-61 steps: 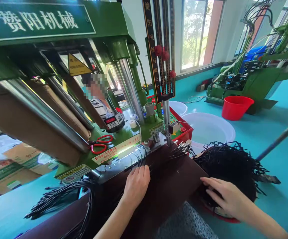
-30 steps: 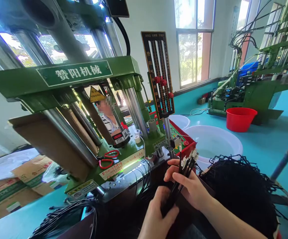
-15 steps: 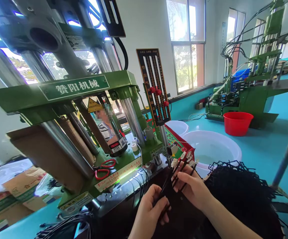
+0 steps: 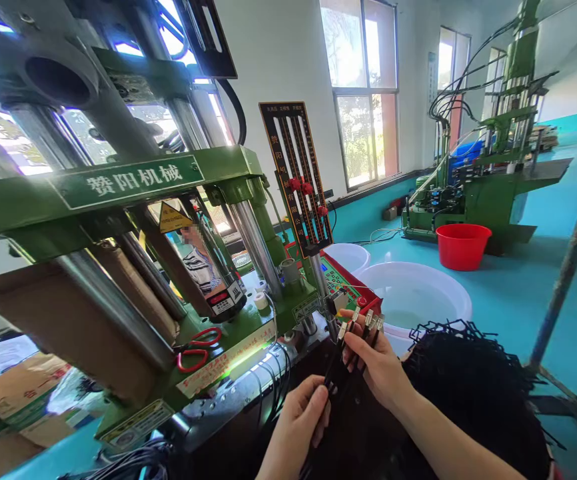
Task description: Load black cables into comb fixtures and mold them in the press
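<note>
Several thin black cables (image 4: 335, 375) with silver metal plugs (image 4: 369, 319) on their upper ends are held between my two hands in front of the green press. My left hand (image 4: 301, 415) is closed, thumb and fingers pinching the cables lower down. Just below the plugs, my right hand (image 4: 384, 373) is closed on the same bunch, its thumb laid across the cables and the plugs fanned out above the fingers. The cables' lower ends fade into the dark area beneath my hands.
The green press (image 4: 248, 333) stands left, with red-handled scissors (image 4: 199, 350) on its base. Black pieces are piled in a heap (image 4: 468, 400) beside my right forearm. Beyond are a white tub (image 4: 418, 297), a red bucket (image 4: 463, 247) and another green machine (image 4: 488, 200). A person (image 4: 201, 267) shows behind the press.
The view has turned slightly to the right. My right fingers have drawn in around the cables, and the plugs stand closer together. My left hand keeps its pinch on the cables.
</note>
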Motion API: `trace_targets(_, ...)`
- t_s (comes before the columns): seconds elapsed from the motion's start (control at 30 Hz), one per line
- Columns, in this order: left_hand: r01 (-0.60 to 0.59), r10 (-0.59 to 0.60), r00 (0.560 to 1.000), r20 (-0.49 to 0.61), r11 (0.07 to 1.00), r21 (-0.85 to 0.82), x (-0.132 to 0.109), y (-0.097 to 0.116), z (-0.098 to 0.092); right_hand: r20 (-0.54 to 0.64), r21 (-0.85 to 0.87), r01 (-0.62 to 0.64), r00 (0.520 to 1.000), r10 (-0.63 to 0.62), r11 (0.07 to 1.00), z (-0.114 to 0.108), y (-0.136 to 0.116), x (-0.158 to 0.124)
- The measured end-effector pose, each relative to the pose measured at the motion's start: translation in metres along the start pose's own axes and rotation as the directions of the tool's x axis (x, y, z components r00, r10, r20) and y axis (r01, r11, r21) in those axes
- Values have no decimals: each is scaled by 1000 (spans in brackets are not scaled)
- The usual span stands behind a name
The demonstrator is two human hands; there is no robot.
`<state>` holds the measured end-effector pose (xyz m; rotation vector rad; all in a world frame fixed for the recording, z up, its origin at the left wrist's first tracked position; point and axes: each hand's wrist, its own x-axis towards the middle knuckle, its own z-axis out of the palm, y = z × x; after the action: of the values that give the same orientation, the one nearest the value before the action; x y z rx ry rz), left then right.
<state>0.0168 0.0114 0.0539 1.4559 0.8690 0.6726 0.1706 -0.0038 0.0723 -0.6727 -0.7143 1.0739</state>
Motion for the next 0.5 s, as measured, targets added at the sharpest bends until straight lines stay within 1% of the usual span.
trace_targets(0.07,-5,4,1000,-24,999,-40,0,4,2,-23,-11,10,1000,-10,1000,-1,2,0)
trace_targets(0.13,-4,-2,999,-49,993,-116,0,7,4,-47,-20,23,999,-24,1000,-2,6,1)
trace_targets(0.2,22,-31,999,-43,979,-203,-1,10,5,-58,-43,30,998,-33,999,-3,9,1)
trace_targets(0.27,78,-85,996,-9,953,-293,-1,11,5,-46,-72,28,998,-32,997,-4,11,1)
trace_targets(0.33,149,-138,989,56,918,-369,0,11,1,-12,-98,32,999,-34,995,-7,12,0)
trace_targets(0.4,185,-154,982,107,887,-422,2,12,-5,34,-112,35,999,-31,993,-11,10,-2)
trace_targets(0.43,184,-150,983,109,874,-449,3,13,-9,61,-106,26,998,-19,994,-13,8,-3)
trace_targets(0.5,146,-129,989,69,850,-506,4,13,-15,139,-88,-18,990,30,996,-17,5,-6)
